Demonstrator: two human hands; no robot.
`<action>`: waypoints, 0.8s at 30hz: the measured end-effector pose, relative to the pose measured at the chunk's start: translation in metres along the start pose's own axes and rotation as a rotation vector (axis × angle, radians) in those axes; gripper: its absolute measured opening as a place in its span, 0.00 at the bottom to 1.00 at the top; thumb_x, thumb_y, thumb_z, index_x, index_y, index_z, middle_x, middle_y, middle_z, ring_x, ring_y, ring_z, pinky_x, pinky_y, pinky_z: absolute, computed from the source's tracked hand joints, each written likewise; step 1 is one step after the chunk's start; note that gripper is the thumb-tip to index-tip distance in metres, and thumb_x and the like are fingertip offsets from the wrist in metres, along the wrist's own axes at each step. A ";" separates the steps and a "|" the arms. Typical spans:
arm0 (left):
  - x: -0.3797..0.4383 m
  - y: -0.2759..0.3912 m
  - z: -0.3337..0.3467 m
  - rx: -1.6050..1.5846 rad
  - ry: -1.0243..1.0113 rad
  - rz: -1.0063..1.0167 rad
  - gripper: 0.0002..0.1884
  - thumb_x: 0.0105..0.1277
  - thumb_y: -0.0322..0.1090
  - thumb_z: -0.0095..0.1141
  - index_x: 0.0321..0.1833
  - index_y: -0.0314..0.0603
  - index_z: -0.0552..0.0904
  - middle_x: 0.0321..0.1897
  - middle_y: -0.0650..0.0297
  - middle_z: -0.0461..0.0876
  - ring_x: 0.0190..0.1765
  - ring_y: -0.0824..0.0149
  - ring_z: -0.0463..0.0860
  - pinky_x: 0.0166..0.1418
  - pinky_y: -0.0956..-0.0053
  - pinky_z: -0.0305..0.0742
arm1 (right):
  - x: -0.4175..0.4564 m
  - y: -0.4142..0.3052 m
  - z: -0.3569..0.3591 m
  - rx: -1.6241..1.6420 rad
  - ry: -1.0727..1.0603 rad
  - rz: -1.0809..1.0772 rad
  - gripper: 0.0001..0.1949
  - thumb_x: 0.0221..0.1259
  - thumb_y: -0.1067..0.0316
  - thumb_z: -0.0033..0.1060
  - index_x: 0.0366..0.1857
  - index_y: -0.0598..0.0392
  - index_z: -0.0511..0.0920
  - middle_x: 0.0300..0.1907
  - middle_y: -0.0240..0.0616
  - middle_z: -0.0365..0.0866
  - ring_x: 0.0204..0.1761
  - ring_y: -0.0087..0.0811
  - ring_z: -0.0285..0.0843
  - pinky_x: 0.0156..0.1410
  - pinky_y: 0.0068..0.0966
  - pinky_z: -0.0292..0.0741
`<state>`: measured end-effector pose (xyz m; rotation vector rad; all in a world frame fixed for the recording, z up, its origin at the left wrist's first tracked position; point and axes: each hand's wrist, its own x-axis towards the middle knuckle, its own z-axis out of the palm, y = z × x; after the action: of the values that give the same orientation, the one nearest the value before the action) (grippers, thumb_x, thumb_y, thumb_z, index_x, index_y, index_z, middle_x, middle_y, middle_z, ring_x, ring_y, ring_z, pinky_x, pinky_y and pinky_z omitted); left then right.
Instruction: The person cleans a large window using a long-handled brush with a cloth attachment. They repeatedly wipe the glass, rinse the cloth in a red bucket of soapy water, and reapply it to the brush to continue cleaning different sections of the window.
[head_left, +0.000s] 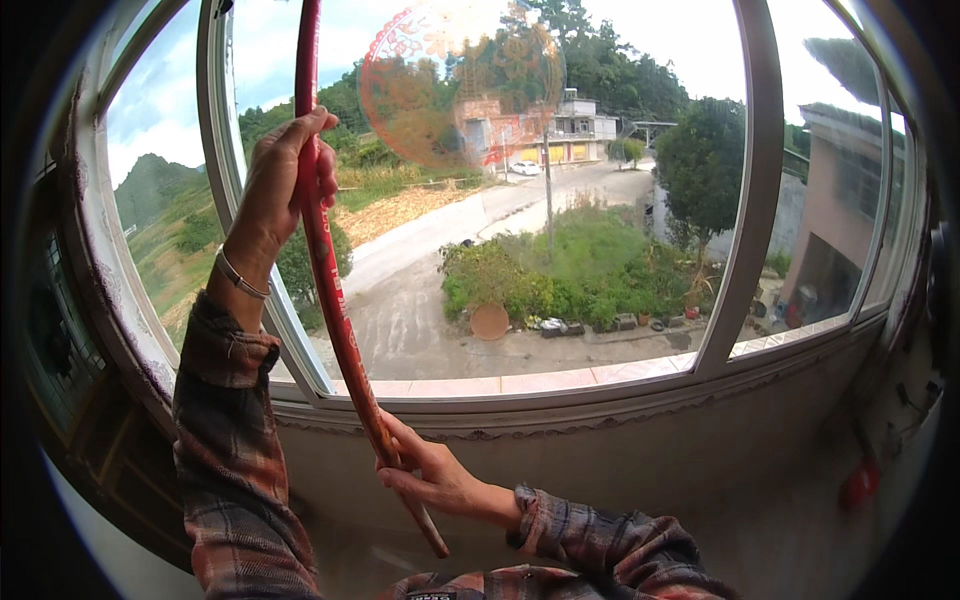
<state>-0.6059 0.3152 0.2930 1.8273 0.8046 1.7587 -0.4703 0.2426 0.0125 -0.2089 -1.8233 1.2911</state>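
Note:
A long red pole (328, 262), bearing pale writing, slants across the view in front of the window. Its upper end runs out of the picture, so what it carries there is hidden; the lower end shows bare and worn. High on the pole, my left hand (289, 176) is wrapped around it, a metal bracelet on the wrist. My right hand (435, 469) grips the pole near its lower end, below the sill. Behind the pole stands a sliding window with a pale frame (720, 315) and a round red decal (461, 82) on its glass.
A tiled outer ledge (525, 382) runs along the window's foot, above a pale wall (570, 465). Dark wooden furniture (105, 442) stands at the left. A red object (859, 484) is low at the right. Outside are a road, shrubs and buildings.

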 end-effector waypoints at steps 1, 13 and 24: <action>0.010 -0.003 0.005 0.081 0.033 0.061 0.15 0.63 0.45 0.54 0.40 0.39 0.72 0.15 0.67 0.72 0.13 0.75 0.72 0.15 0.81 0.70 | -0.003 0.003 -0.005 -0.028 0.011 0.028 0.38 0.61 0.75 0.54 0.72 0.46 0.44 0.36 0.33 0.73 0.36 0.20 0.71 0.44 0.21 0.73; 0.110 -0.026 0.024 0.409 0.191 0.297 0.31 0.58 0.48 0.60 0.57 0.33 0.67 0.29 0.59 0.77 0.21 0.72 0.77 0.23 0.80 0.72 | -0.047 0.045 -0.045 -0.101 0.333 0.132 0.29 0.59 0.74 0.55 0.66 0.50 0.58 0.31 0.25 0.65 0.32 0.17 0.62 0.38 0.15 0.66; -0.028 -0.129 0.110 0.166 0.199 0.137 0.20 0.66 0.33 0.46 0.57 0.28 0.62 0.19 0.64 0.72 0.14 0.73 0.70 0.18 0.79 0.68 | -0.191 0.082 -0.092 -0.368 0.704 0.466 0.09 0.60 0.64 0.57 0.38 0.57 0.73 0.24 0.26 0.66 0.28 0.18 0.61 0.34 0.19 0.65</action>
<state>-0.5073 0.3945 0.1765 1.8712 0.9467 2.0403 -0.3143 0.2332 -0.1530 -1.1891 -1.4027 0.9738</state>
